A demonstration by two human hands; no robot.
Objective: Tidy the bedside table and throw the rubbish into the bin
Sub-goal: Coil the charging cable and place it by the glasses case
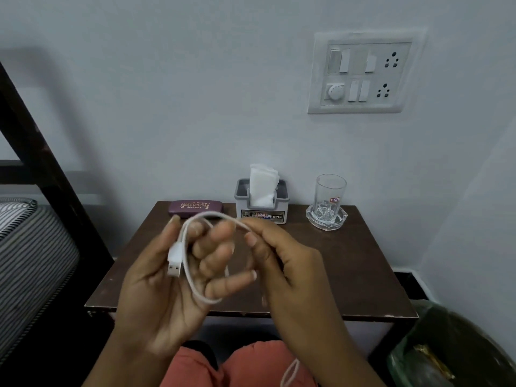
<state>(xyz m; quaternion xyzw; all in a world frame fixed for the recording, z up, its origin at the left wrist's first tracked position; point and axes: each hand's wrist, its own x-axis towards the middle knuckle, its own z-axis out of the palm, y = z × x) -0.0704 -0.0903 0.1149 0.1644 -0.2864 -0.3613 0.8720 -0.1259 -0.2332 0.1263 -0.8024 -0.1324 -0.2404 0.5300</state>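
You see a dim, bluish, soft picture: the bed frame (42,152) throws a faint shadow on the wall (195,79), your right hand (282,263) blurs, edges bend outward.

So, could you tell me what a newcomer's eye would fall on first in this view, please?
First, the two hands in the centre foreground: the left hand holds the USB plug end of a white cable while the right hand pinches the loop. Behind them, along the back of the brown bedside table, stand a purple spectacle case, a grey tissue holder and a clear glass on a glass dish.
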